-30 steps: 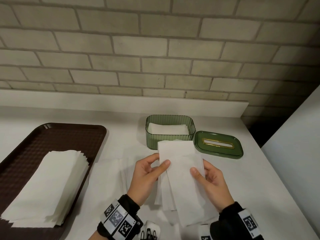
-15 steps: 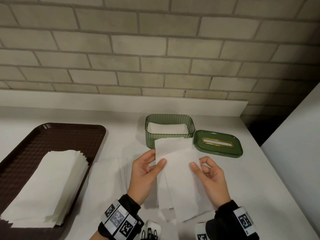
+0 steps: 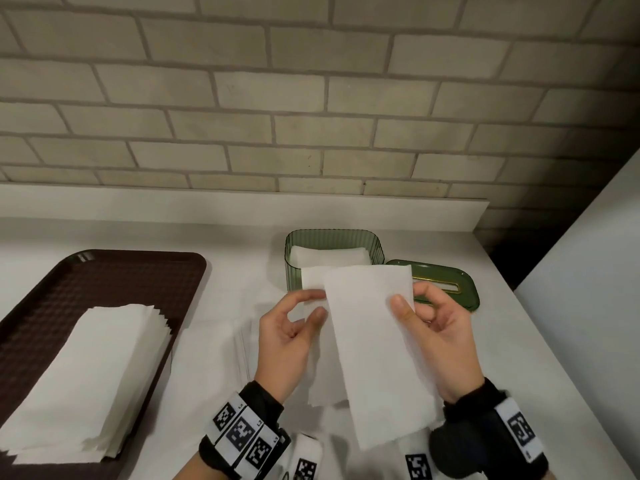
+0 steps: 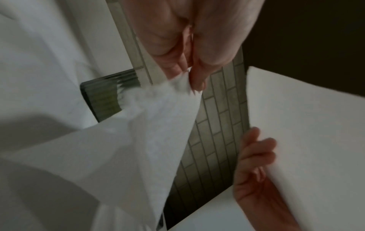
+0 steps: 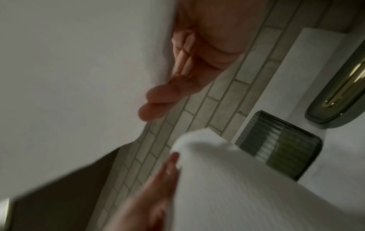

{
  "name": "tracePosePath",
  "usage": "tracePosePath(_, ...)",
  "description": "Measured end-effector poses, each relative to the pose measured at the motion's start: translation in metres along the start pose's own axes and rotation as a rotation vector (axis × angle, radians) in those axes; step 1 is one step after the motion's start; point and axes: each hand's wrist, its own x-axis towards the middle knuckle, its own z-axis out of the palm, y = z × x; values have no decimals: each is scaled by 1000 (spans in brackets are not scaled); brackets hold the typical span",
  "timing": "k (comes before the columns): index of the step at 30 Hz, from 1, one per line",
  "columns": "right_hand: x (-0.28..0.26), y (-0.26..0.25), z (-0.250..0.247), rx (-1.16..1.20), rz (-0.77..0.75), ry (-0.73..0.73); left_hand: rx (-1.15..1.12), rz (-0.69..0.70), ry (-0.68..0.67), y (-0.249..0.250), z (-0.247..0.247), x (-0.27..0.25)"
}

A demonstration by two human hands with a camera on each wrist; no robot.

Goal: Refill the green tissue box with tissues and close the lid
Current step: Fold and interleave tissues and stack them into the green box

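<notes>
The green tissue box (image 3: 377,249) stands open at the back of the counter with white tissues (image 3: 329,256) inside. Its green lid (image 3: 465,289) with a gold slot lies flat just right of it, partly hidden by my right hand. My left hand (image 3: 318,304) pinches the top edge of a rear tissue (image 3: 311,277). My right hand (image 3: 410,296) pinches a front tissue (image 3: 374,348), which hangs down in front of the box. In the left wrist view, my left hand (image 4: 190,78) nips a tissue corner (image 4: 158,125). The right wrist view shows the box (image 5: 280,140) and lid (image 5: 339,87).
A brown tray (image 3: 104,271) at the left holds a stack of tissues (image 3: 86,375). More loose tissues (image 3: 214,348) lie on the white counter under my hands. A brick wall with a white ledge (image 3: 242,206) runs behind, and a white panel (image 3: 588,271) stands at the right.
The two tissues have come apart: my right hand has drawn the front one to the right and up, over the lid's near edge, while my left hand keeps the rear one.
</notes>
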Motion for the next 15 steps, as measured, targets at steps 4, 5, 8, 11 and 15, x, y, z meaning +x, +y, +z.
tracePosePath(4, 4, 14, 12, -47, 33, 8, -109, -45, -6, 9, 8, -1)
tracePosePath(5, 5, 16, 14, -57, 35, 13, -134, -61, -8, 9, 7, -1)
tracePosePath(8, 7, 20, 17, -92, 29, 30, -176, -59, -20, 13, 6, -1)
tracePosePath(11, 7, 24, 19, -122, 30, 44, -176, -70, -17, 15, 6, 0)
tracePosePath(15, 6, 29, 16, -208, -19, 77, -158, -63, -4, 16, 5, -1)
